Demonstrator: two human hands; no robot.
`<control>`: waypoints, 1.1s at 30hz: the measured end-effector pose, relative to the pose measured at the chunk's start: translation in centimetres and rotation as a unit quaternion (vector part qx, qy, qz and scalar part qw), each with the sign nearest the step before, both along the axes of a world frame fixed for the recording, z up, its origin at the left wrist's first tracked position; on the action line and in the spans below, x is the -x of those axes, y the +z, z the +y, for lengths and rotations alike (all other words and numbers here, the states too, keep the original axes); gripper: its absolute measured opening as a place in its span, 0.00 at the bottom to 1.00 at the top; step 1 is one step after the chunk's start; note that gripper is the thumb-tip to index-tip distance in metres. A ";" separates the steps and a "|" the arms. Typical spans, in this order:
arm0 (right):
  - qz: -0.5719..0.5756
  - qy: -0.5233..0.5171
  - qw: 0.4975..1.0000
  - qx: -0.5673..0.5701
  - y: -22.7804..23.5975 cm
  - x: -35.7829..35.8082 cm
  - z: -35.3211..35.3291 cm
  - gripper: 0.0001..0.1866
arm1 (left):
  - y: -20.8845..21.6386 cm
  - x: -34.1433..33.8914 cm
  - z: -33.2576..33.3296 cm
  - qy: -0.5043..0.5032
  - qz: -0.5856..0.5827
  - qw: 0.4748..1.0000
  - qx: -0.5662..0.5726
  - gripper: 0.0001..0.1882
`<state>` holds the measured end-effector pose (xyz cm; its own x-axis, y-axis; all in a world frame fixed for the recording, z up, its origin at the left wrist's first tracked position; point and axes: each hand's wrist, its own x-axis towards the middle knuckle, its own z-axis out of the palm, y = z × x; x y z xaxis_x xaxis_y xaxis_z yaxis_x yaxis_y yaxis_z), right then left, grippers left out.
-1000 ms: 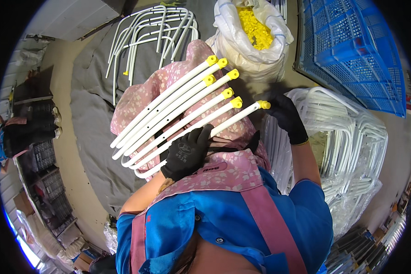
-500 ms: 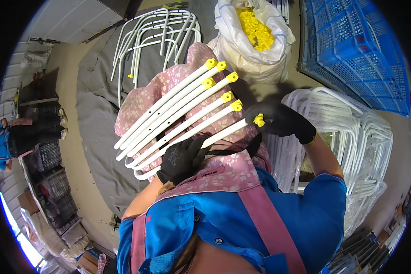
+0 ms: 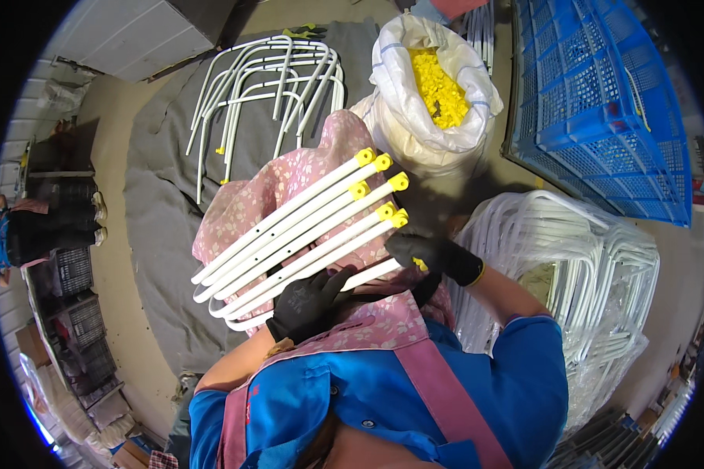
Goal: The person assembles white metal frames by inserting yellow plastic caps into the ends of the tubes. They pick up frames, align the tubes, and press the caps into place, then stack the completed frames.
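Several bent white metal tubes [image 3: 289,227] lie side by side across my lap, on the pink floral apron [image 3: 289,178]. Yellow plastic end caps [image 3: 399,181] sit on their far right ends. My left hand [image 3: 309,303], in a black glove, is closed around the nearest tube [image 3: 375,273] partway along it. At that tube's right end my right hand [image 3: 436,258], also gloved in black, is closed around the end. A bit of a yellow end cap [image 3: 420,264] shows between its fingers; the rest is hidden.
Ahead stands a white sack [image 3: 399,117] of yellow caps, with a blue plastic crate [image 3: 594,117] at its right. Plastic-wrapped white tubes [image 3: 555,266] are stacked on my right. More bent tubes [image 3: 274,70] lie on a grey cloth [image 3: 152,195]. A person [image 3: 47,230] stands far left.
My right hand has come left and nearer, its fingers now covering most of the yellow cap. My left hand stays on the nearest tube. The whole view has shifted, so things appear lower.
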<state>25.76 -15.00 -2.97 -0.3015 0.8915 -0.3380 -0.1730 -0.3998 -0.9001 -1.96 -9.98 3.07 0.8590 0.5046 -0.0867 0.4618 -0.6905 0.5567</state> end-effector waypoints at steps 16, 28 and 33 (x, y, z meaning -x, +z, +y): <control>-0.457 -0.116 0.857 -0.206 -9.9 -19.2 15.7 0.09 | 0.3 -2.3 4.8 -0.005 -0.147 0.962 -0.229 0.22; -0.689 -0.084 0.719 0.035 -20.2 -18.5 21.4 0.20 | 0.2 -5.7 8.0 0.151 0.001 0.974 -0.167 0.34; -0.652 -0.168 0.739 -0.033 -19.5 -18.4 20.7 0.19 | -0.2 -5.9 8.1 0.159 -0.005 0.973 -0.169 0.34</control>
<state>44.12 5.66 -22.45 0.4836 0.8698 -0.0978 0.7793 -0.4787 -0.4044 3.94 -1.83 2.83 0.6548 0.7429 0.1389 0.6775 -0.6584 0.3280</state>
